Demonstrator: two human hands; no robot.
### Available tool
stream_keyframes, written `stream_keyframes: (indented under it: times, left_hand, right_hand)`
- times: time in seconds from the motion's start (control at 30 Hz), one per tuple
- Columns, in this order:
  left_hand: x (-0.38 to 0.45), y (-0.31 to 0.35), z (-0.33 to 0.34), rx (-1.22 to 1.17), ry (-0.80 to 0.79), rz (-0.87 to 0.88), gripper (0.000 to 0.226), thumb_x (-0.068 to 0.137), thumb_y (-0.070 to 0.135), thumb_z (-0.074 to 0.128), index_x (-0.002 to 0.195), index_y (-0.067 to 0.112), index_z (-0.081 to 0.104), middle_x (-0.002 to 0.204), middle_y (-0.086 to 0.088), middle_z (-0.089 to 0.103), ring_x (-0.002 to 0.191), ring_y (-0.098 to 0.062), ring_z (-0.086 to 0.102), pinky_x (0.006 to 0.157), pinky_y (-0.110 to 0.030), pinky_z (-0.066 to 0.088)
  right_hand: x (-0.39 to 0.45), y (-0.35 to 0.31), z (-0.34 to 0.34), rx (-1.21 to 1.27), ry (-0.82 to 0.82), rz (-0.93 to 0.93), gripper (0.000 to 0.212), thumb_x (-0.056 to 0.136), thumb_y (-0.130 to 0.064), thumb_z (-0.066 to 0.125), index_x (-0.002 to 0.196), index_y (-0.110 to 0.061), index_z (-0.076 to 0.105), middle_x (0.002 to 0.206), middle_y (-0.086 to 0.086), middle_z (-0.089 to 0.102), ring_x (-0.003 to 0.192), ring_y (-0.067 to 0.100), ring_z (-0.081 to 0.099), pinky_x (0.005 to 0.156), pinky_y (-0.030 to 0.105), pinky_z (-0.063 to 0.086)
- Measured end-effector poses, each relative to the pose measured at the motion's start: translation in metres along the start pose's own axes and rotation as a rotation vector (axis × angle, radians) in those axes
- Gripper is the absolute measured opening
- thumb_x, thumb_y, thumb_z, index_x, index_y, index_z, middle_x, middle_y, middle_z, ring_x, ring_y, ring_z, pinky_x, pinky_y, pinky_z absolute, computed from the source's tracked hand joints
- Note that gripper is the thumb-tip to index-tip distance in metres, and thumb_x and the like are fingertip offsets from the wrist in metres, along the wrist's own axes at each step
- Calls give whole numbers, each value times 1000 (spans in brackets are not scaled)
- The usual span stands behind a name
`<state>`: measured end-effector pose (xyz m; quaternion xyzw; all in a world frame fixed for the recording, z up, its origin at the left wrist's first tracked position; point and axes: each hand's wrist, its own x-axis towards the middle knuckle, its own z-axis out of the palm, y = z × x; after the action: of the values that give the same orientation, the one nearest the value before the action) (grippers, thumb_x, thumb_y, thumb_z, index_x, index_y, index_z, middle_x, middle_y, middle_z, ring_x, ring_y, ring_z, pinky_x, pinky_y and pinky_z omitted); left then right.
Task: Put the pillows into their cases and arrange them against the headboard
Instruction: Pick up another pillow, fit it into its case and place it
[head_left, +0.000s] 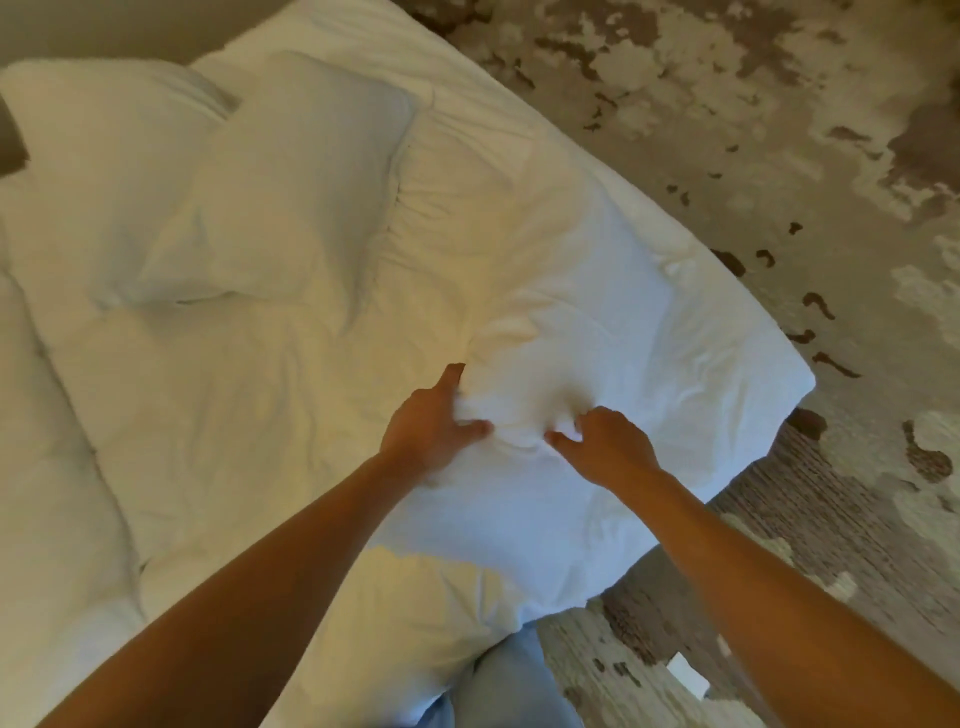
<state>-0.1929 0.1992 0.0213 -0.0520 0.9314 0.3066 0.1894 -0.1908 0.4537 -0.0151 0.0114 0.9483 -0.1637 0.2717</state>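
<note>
Two cased pillows leaned at the far left of the bed. Nearer, the left hand and right hand each clutched bunched fabric of a white pillow, its long axis running toward the bed's right edge.

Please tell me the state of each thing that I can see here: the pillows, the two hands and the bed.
Pillow in hands: lying on the bed, white fabric bunched at the near end.
Left hand: grips the bunched fabric.
Right hand: grips the same fabric, fingers curled in.
Far pillow: propped at the head end.
Second pillow: leaning beside it, cased.
Bed: white cover, wrinkled.
</note>
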Motion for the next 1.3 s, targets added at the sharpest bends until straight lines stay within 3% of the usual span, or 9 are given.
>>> stream_keyframes:
  times: [0.1,0.2,0.3,0.4,0.5,0.63,0.77,1.0,1.3]
  left_hand:
    - [-40,-25,-30,93,-20,16,80,73,58,75,140,40,34,115,0,71,100,-30,69,81,-39,55]
    - [-79,-55,-67,235,-54,42,88,75,65,70,147,41,26,121,-4,68,106,-31,66,81,-37,50]
    - [-125,-90,-106,373,-77,91,89,76,70,66,148,44,20,115,-3,67,103,-29,65,76,-34,44]
    - [-182,-130,-140,459,-63,113,88,76,72,64,147,46,20,115,-3,68,104,-28,66,83,-38,51]
    - [-245,-179,-158,485,-23,90,81,77,77,58,145,47,25,113,-1,70,98,-28,68,81,-40,54]
    - [-328,-254,-166,483,45,18,77,80,78,56,143,43,28,110,1,72,88,-28,69,73,-38,55]
    - [-401,-324,-156,422,127,-128,76,82,72,61,141,33,33,116,2,72,86,-26,68,71,-35,53]
    - [-468,-389,-125,196,221,-302,64,84,63,67,127,17,52,117,-5,66,102,-26,63,85,-42,53]
    - [-502,-384,-186,239,493,-242,56,85,80,43,90,27,60,83,7,64,76,-18,61,65,-36,50]
  right_hand:
    - [-15,-46,-29,-66,125,-170,47,96,-63,55,96,-20,74,96,2,71,95,28,71,72,32,50]
    - [-31,-99,-48,31,249,-371,41,94,-57,63,120,-26,68,120,1,62,110,24,63,81,34,51]
    - [-45,-156,-44,-78,84,-560,73,88,-63,68,153,-39,43,162,0,34,147,24,35,110,42,44]
    - [-63,-212,-20,-205,-47,-716,110,77,-80,67,164,-36,17,174,-1,11,160,25,12,126,43,22]
    - [-85,-261,14,-398,-85,-808,129,61,-103,48,164,-32,18,169,3,26,157,28,19,128,49,15]
    - [-114,-318,75,-488,95,-1053,91,77,-99,33,126,-27,58,111,2,64,100,27,61,87,36,41]
    - [-158,-373,138,-472,92,-1208,59,95,-80,34,98,-24,55,76,2,69,69,28,67,56,32,37]
    - [-212,-428,182,-490,0,-1198,47,99,-65,48,79,-23,50,70,6,65,67,31,65,55,34,41]
    - [-254,-459,148,-159,-4,-1184,49,94,-66,60,65,-30,44,62,-8,55,58,8,56,52,20,33]
